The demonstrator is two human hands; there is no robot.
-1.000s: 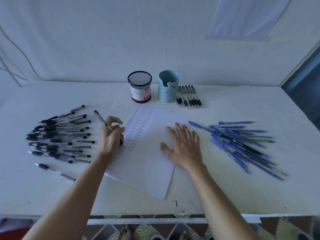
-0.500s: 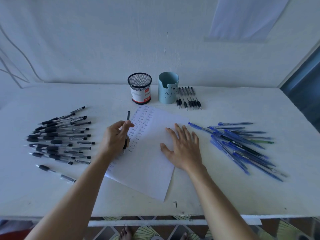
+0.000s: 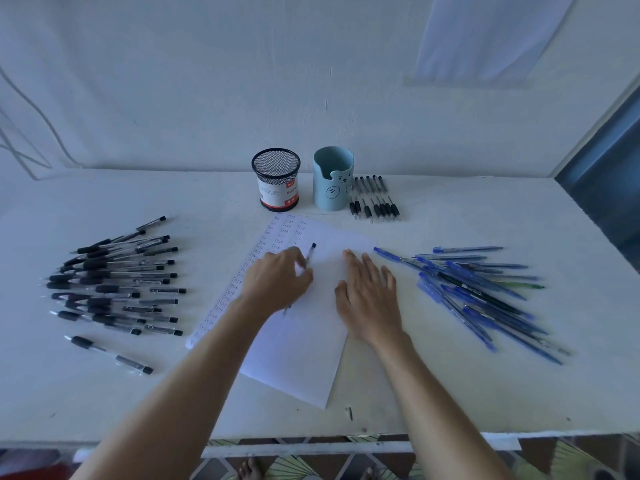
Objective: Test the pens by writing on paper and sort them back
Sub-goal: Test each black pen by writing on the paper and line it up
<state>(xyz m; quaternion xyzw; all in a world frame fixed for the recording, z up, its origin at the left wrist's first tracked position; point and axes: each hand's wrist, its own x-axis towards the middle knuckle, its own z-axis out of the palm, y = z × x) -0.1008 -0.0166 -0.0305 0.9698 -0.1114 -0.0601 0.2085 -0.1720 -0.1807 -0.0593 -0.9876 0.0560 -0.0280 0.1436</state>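
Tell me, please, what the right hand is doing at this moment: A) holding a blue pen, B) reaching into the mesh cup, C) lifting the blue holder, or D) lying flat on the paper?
D: the right hand lies flat, fingers straight, on the paper, while the left hand holds the black pen.

paper (image 3: 298, 355) mid-table (image 3: 450, 393), pen piles (image 3: 114, 282) left and right, two cups (image 3: 276, 180) behind
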